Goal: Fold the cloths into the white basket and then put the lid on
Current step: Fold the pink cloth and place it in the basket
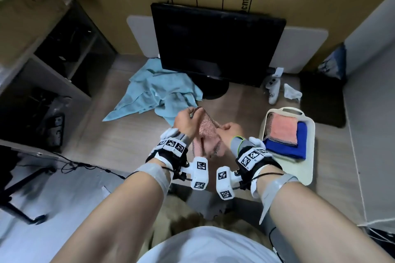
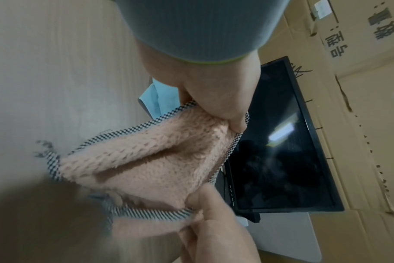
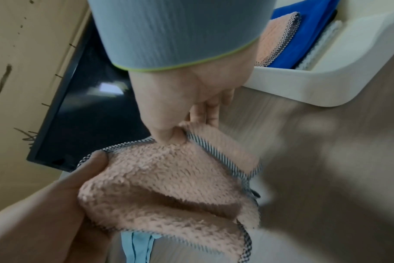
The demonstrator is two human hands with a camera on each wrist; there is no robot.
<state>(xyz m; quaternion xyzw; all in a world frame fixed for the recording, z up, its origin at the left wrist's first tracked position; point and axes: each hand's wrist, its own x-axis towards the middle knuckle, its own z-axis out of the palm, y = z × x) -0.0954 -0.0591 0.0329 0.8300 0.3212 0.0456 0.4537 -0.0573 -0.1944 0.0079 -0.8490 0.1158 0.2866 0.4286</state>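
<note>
Item: pink cloth (image 1: 208, 134), hanging between both hands.
Left hand (image 1: 184, 121): pinching its checked hem.
Right hand (image 1: 229, 132): pinching the opposite corner.
Risk: thin pinches may slip, skewing the fold before white basket (image 1: 307, 156), right of hands.

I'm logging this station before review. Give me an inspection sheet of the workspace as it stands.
Surface: wood-grain desk, bare in front.
Job's things: white basket at right holds a folded pink cloth on a blue cloth; pink fleece cloth held in the air; light blue cloth crumpled by the monitor; lid not identified.
Clutter: monitor, white controller, crumpled white scrap.
Hands: left hand and right hand each pinch the fleece cloth's checked edge.
Cables: black cable at the desk's left edge.
Surroundings: cardboard wall behind.
</note>
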